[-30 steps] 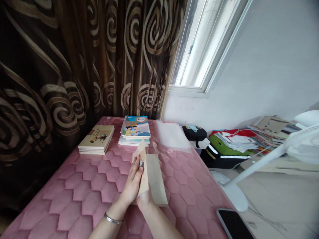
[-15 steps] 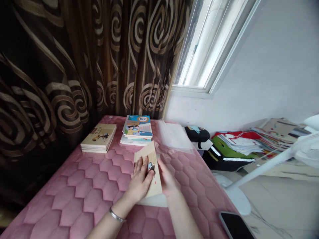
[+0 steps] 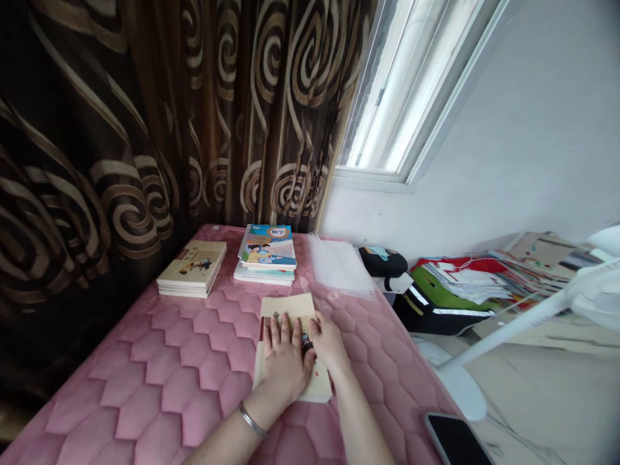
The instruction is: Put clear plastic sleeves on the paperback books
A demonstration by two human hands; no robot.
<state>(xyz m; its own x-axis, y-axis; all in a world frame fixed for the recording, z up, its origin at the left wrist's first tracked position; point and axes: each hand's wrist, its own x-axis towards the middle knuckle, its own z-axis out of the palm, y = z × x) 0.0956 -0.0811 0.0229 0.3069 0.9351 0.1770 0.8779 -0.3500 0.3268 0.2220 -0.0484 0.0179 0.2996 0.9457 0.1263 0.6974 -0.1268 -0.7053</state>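
A cream-covered book [image 3: 290, 305] with a small dark and blue drawing lies flat on the pink quilted mattress. My left hand [image 3: 283, 365], a silver bracelet at its wrist, presses down on the cover with its fingers spread. At the book's right edge is my right hand [image 3: 330, 342], its fingers bent and closed on that edge. Whether it also grips a plastic cover there I cannot make out. My hands hide much of the printed front. A pale, translucent edge shows along the book's lower left side.
Similar cream books [image 3: 191, 268] form a stack at the back left. Beside them is a pile of textbooks [image 3: 267, 248] with a blue one on top. Clear plastic covers [image 3: 339, 266] lie at the back right. A phone [image 3: 458, 439] is near the right edge, beyond it a white fan [image 3: 513, 323].
The book, tilted up on its side before, now lies flat and straighter. My left hand has shifted right on the cover; my right hand has closed on the right edge.
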